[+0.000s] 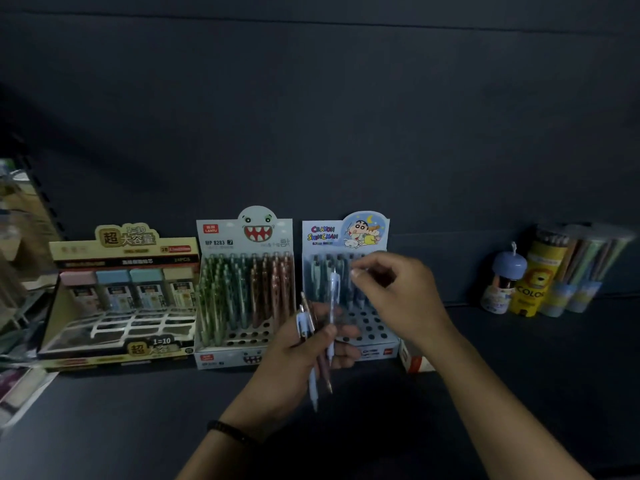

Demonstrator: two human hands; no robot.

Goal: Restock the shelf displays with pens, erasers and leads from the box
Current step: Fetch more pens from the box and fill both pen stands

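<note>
Gripped a small bundle of pens (313,372) in the left hand (304,344), fingers curled round the barrels, long axes near upright, tips down toward the wrist, clips up. Let one pale pen (333,292) stand taller than the rest, cap above the left fingertips.

Held the right hand (398,299) just right of that cap, fingers curled, thumb and forefinger close together and aimed left at it. Could not tell in the dim, blurred light whether it pinched anything or touched the cap.

Faced the Crayon Shinchan display (346,233) directly beyond both hands, with a row of pens standing at its back, just behind the right fingertips. Saw empty holes (372,329) in its front rows, below the right palm and partly hidden by the left fingers.

Judged the right hand nearer to both the tall pen and the open holes, so likely the one to draw a pen up along its own axis and seat it tip first, forward and a little down.

Noted a monster-faced pen display (242,237) just left of the left hand, mostly full. Farther left, a lead-case display (124,244), only its back row filled. Well off to the right of the right hand, tubs of coloured pencils (533,289). All set on a dark shelf (502,375).
</note>
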